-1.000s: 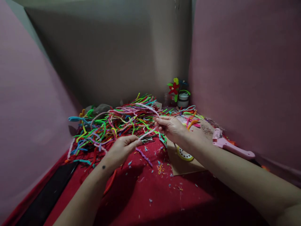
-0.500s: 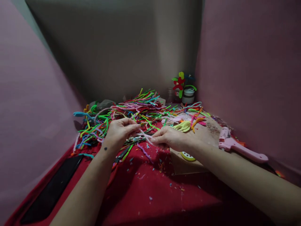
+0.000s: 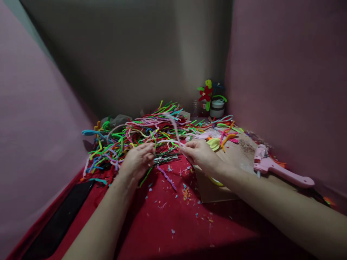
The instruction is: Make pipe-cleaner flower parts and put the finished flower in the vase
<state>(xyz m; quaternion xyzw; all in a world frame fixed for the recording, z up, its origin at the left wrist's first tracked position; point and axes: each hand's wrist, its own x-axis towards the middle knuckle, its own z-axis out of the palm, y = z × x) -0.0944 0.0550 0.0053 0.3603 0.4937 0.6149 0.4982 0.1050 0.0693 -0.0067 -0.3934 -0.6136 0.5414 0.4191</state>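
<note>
My right hand [image 3: 199, 153] pinches a pale pink pipe cleaner [image 3: 176, 128] between thumb and fingertips. Its free part rises in a curve up and to the left, over the heap, and looks smeared by motion. To the left, my left hand [image 3: 138, 160] hovers above the near edge of the heap with loosely bent fingers, and nothing shows between them. A bundle of thin dark stems or wires [image 3: 166, 157] lies between the hands. Beyond them spreads a tangled heap of many-coloured pipe cleaners [image 3: 141, 130].
A pink glue gun [image 3: 282, 171] lies at right, beside a brown board [image 3: 217, 194] under my right forearm. Yellow looped petals [image 3: 214, 143] rest there too. Pipe-cleaner flowers [image 3: 206, 94] stand near a lidded jar [image 3: 217, 108]. A black flat object [image 3: 59, 220] lies left; scraps dot the red cloth [image 3: 168, 231].
My left hand has let go of the pale pink pipe cleaner and moved slightly down and left. My right hand keeps it, and its free part now points upward.
</note>
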